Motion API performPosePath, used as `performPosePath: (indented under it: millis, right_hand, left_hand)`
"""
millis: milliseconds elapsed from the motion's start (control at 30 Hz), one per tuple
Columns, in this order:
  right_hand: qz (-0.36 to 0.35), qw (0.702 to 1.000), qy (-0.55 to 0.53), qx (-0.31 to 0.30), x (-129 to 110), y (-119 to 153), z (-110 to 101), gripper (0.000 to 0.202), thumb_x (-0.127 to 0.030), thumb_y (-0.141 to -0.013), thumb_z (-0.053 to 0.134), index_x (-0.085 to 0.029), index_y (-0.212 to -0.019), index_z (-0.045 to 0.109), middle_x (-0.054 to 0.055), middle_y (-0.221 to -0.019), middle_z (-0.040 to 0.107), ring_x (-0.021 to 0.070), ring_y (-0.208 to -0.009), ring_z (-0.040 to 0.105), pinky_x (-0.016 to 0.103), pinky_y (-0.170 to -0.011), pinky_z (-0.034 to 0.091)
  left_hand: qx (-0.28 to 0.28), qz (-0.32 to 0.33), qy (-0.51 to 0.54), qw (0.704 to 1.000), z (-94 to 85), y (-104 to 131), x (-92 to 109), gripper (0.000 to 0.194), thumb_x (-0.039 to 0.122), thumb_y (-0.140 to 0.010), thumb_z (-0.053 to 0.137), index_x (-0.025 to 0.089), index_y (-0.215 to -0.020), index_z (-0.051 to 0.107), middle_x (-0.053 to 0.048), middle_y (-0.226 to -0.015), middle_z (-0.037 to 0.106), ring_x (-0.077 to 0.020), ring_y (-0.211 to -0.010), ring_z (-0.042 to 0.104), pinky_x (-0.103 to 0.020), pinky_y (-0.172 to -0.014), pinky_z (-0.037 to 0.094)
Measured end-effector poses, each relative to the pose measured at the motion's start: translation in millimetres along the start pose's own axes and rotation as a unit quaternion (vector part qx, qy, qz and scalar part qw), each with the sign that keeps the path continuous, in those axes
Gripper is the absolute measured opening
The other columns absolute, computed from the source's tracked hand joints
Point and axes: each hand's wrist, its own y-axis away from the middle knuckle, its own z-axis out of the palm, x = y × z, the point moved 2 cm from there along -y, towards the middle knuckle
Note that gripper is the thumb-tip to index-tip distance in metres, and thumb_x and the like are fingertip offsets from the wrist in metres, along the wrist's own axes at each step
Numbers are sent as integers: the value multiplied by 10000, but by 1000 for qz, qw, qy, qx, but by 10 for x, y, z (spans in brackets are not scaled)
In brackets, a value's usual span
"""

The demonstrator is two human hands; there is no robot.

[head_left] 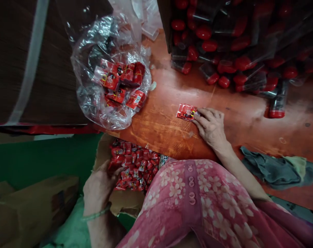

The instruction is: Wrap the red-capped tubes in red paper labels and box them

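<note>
Red packets point(187, 112) lie in a small stack on the table point(167, 134), inward from its near edge. Right hand point(210, 125): fingers closed on the stack's right end. Left hand point(101, 184): positioned at the left side of the carton point(128, 201) of red pieces point(138, 163), below the near edge; finger closure cannot be determined. Clear bag point(88, 103): left of the stack.

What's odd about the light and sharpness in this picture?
In the head view, pale glare lies across the glossy tabletop; white glints dot the clear bag; many red-capped bottles at upper right sit in shadow; the left hand looks smeared, perhaps by motion; things near the edges look stretched.
</note>
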Motion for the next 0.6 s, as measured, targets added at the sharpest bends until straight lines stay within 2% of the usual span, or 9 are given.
performPosePath:
  millis: [67, 133, 167, 267, 333, 367, 467, 600]
  right_hand:
    - [-4, 1000, -4, 11, 9, 2, 31, 221, -330, -1029, 564, -257, -1102, 759, 96, -1239, 767, 289, -1145, 614, 478, -943, 402]
    - [-19, 1000, -8, 15, 15, 0, 38, 214, -325, -1027, 573, -256, -1092, 765, 90, -1227, 774, 281, -1129, 619, 467, -933, 407]
    - [-29, 999, -9, 15, 18, -2, 34, 212, -330, -1024, 581, -255, -1089, 767, 88, -1223, 776, 278, -1127, 621, 462, -930, 412]
    - [-49, 999, -19, 11, 28, -11, 13, 208, -351, -1014, 603, -247, -1069, 774, 86, -1205, 783, 273, -1115, 632, 450, -924, 434]
    - [-48, 998, -30, 10, 39, -20, 2, 214, -342, -1019, 592, -232, -1052, 772, 94, -1189, 784, 264, -1089, 644, 444, -923, 456]
    - [-47, 998, -36, 10, 44, -27, -1, 223, -333, -1026, 576, -222, -1040, 769, 99, -1175, 786, 259, -1072, 650, 440, -922, 468]
    - [-39, 998, -53, 1, 47, -56, 3, 266, -301, -1047, 520, -189, -1009, 757, 128, -1137, 784, 252, -1039, 665, 431, -912, 501]
    - [-7, 996, -79, -35, 7, -95, -47, 249, -255, -1042, 509, -182, -1011, 745, 137, -1131, 779, 259, -1037, 673, 442, -933, 528]
  left_hand:
    - [73, 60, -22, 995, -47, -33, 174, 540, 530, -882, 649, 137, -1248, 706, -214, -1062, 781, -384, -950, 741, -449, -773, 569]
    - [164, 174, 66, 969, -76, -78, 600, 475, 487, -930, 642, 169, -1281, 683, -182, -1209, 764, -327, -1058, 746, -450, -931, 584]
    - [191, 251, 121, 941, -76, -107, 881, 412, 433, -954, 638, 191, -1285, 681, -158, -1259, 754, -290, -1119, 741, -434, -1006, 575]
    - [203, 474, 194, 835, -11, -244, 1779, 389, 309, -981, 628, 178, -1347, 645, -157, -1405, 682, -246, -1281, 681, -393, -1098, 561]
    - [176, 544, 199, 796, 68, -381, 2256, 397, 276, -1002, 584, 162, -1381, 621, -168, -1459, 640, -259, -1372, 618, -432, -1152, 533]
    - [161, 566, 194, 785, 108, -446, 2434, 398, 274, -1007, 571, 149, -1381, 620, -179, -1463, 634, -269, -1382, 609, -452, -1166, 524]
    - [143, 605, 159, 767, 206, -581, 2723, 350, 213, -1015, 524, 101, -1315, 663, -212, -1430, 648, -293, -1368, 618, -478, -1173, 515]
    - [156, 627, 140, 750, 252, -635, 2771, 347, 119, -1004, 446, 140, -1204, 729, -177, -1400, 676, -277, -1369, 610, -491, -1163, 505]
